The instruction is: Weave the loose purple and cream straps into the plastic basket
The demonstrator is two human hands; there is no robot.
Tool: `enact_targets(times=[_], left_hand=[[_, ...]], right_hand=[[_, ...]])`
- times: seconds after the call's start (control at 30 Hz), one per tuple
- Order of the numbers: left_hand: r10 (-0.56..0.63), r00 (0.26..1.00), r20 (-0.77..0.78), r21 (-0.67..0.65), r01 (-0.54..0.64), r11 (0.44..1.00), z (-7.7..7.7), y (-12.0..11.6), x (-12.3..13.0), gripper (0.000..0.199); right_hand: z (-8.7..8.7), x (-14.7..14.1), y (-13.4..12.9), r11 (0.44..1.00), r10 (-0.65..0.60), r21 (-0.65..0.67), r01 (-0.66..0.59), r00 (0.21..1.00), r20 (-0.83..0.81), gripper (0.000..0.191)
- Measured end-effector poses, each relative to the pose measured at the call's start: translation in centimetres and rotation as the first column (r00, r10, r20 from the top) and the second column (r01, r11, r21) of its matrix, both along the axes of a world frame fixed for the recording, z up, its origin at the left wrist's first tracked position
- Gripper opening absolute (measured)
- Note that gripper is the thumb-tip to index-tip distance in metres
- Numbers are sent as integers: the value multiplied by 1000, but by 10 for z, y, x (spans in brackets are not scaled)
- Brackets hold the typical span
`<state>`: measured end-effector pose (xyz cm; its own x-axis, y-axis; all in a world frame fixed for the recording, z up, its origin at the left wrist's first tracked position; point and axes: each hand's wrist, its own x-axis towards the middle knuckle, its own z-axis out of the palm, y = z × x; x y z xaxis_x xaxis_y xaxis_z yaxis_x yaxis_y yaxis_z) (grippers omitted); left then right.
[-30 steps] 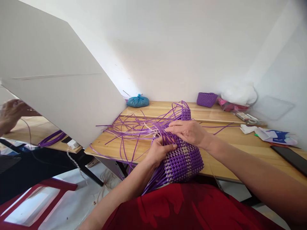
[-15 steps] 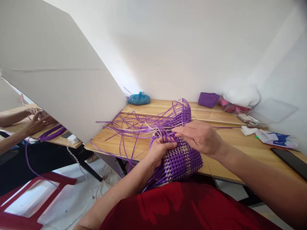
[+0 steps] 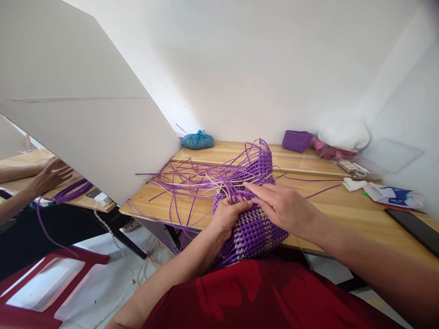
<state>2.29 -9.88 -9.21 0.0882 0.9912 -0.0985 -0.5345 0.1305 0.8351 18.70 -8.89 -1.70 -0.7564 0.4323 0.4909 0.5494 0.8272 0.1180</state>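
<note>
A purple and beige woven piece (image 3: 255, 233) leans at the table's front edge, against my lap. Long loose purple and beige strips (image 3: 185, 183) spread from it to the left over the table. My left hand (image 3: 230, 215) pinches strips at the upper left of the weave, thumb pressed on top. My right hand (image 3: 279, 203) lies over the weave's upper right, index finger stretched toward the strips and the other fingers partly curled; whether it grips a strip is hidden.
Behind are a blue bag (image 3: 198, 140), a small purple basket (image 3: 297, 140) and a white bundle (image 3: 344, 135). A black phone (image 3: 413, 228) lies right. Beyond the partition (image 3: 78, 100), another person's hands (image 3: 51, 176) are near purple coils (image 3: 72, 190).
My right hand has shifted slightly left and down, its index finger now reaching out over the strips. My left hand keeps its hold. The other person's hands have changed pose.
</note>
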Motion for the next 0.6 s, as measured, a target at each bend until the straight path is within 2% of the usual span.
enact_targets(times=[0.17,0.27,0.33,0.4,0.5,0.6], left_hand=[[10,1000,-2,-16,-10,1000,0,-1,1,32],[15,1000,7,-1,-15,1000,-2,0,2,29],[16,1000,12,-9,-16,1000,-3,1,2,29],[27,1000,-1,-42,-27,999,-3,2,2,30],[32,999,-20,-72,-33,997,-3,2,1,32],[8,1000,-14,-41,-8,999,0,0,1,34]], right_hand=[[1,12,0,979,76,195,-61,994,-74,50],[3,20,2,931,168,333,-149,985,-31,49],[1,24,6,925,137,356,-135,990,18,48],[-3,25,10,956,22,292,-40,998,64,47],[-8,18,7,992,-116,53,111,987,114,52],[-5,5,-6,955,-118,-266,131,991,67,60]])
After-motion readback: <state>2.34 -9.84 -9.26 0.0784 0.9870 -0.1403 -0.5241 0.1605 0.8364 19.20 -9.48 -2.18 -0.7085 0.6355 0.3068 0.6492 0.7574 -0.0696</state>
